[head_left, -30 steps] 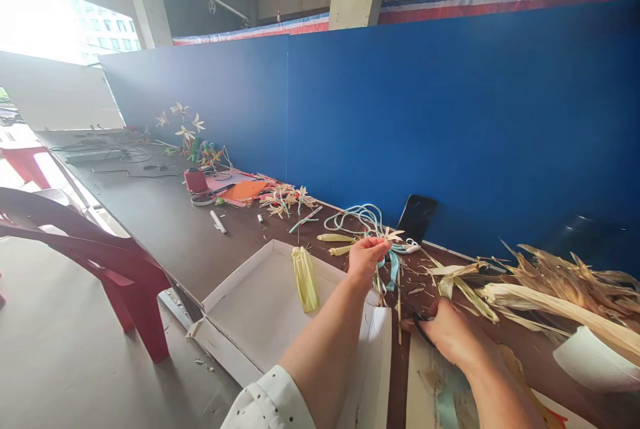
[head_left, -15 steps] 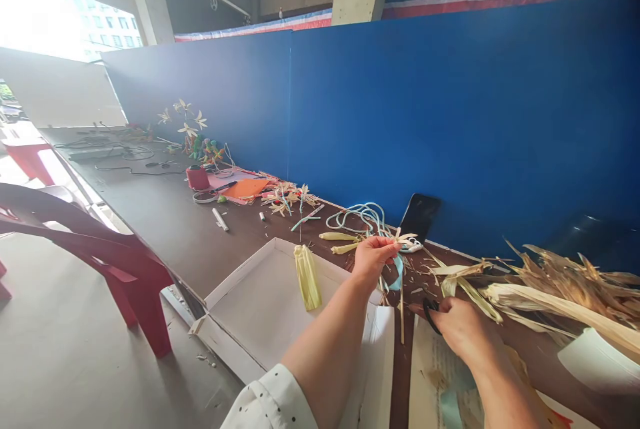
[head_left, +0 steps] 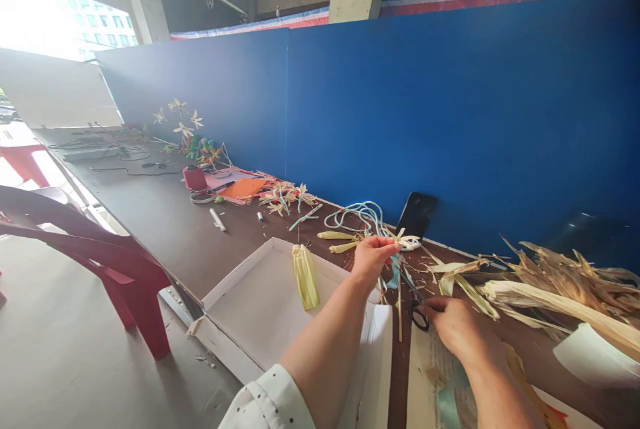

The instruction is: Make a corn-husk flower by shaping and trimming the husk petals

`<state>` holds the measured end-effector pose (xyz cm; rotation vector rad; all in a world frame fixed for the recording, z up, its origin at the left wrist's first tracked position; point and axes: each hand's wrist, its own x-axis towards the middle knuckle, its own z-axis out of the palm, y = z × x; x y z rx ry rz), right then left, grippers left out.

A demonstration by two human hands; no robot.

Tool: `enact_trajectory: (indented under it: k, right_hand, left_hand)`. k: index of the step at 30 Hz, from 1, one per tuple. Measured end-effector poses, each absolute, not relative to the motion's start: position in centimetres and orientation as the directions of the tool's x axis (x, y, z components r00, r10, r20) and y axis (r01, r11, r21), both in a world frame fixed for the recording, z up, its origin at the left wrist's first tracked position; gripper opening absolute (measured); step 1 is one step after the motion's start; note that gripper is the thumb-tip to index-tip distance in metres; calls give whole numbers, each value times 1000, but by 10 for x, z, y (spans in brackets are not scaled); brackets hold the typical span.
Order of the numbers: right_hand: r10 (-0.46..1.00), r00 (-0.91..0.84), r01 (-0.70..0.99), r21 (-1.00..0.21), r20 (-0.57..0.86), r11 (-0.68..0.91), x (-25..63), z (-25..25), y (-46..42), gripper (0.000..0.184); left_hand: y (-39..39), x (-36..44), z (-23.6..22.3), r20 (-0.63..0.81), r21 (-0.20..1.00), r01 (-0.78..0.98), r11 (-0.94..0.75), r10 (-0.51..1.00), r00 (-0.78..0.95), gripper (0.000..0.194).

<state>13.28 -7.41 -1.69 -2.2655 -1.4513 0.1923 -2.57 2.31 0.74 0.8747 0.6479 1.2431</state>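
My left hand (head_left: 373, 259) pinches a pale corn-husk flower (head_left: 407, 240) between thumb and fingers, above the cluttered table. A thin pale stem strip (head_left: 400, 316) hangs below that hand. My right hand (head_left: 457, 326) is lower and to the right, its fingertips closed at the black handle of a pair of scissors (head_left: 419, 316). The scissor blades point away, toward the flower; part of the handle is hidden by the fingers. Yellowish husk pieces (head_left: 340, 236) lie just left of my left hand. Beneath my left forearm is a white box tray (head_left: 270, 296), with a folded yellow-green husk (head_left: 305, 276) in it.
Dry husks (head_left: 575, 276) are heaped at the right, near a white curved piece (head_left: 590, 356). A phone (head_left: 417, 214) leans on the blue partition (head_left: 425, 116), beside a pale blue cord (head_left: 355, 214). Farther left are a red thread spool (head_left: 195, 178), orange paper (head_left: 245, 188) and a red chair (head_left: 125, 269).
The scissors have shifted slightly left out of my right hand's grasp, so the handle loop and blades show more. My left hand keeps its pinch on the flower. The view has tilted slightly.
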Motion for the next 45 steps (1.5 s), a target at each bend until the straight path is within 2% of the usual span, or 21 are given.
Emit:
enact_trajectory:
  k: [9,11,13,15,18,22,29,34,40,45]
  right_hand:
    - [882,453,809,-475,128,-346,126,-7,-72,27]
    - [862,472,803,-495,185,-333,118,3,-75,30]
    - [825,502,769,-571,260,-288,107,13,-78,36]
    - [796,540,685,-692,273,-227,97,18,-80,44]
    - [794,578,482,-864,189,-145,87,16,-78,55]
    - [812,567,262,-965,135,-23,88,3,-73,60]
    - [828,533,207,-976,174,72,89,1,-73,53]
    - [840,525,35,-990,137,140,83,9,-74,39]
    - [826,552,-22,-989,112,149,82,12,-75,42]
    - [832,544,-21,-989,112,146,85,10,-75,40]
  left_hand:
    - [23,-24,4,67,879,-474,59,967,245,36]
    - [22,-23,5,72,874,-482,64,964,257,36]
    - [18,-21,5,65,857,-508,91,958,281,37]
    - [14,-18,5,64,828,-544,136,941,333,38]
    - [7,-11,4,90,797,-573,192,900,426,42]
    - [2,-8,5,100,790,-574,213,880,464,45]
    - [1,-8,7,141,787,-594,167,889,436,43]
    - [-3,-4,7,149,818,-562,121,900,410,43]
    - [-5,-1,6,233,890,-448,-88,932,278,34]
    - [-6,-2,5,326,918,-311,-247,916,233,14]
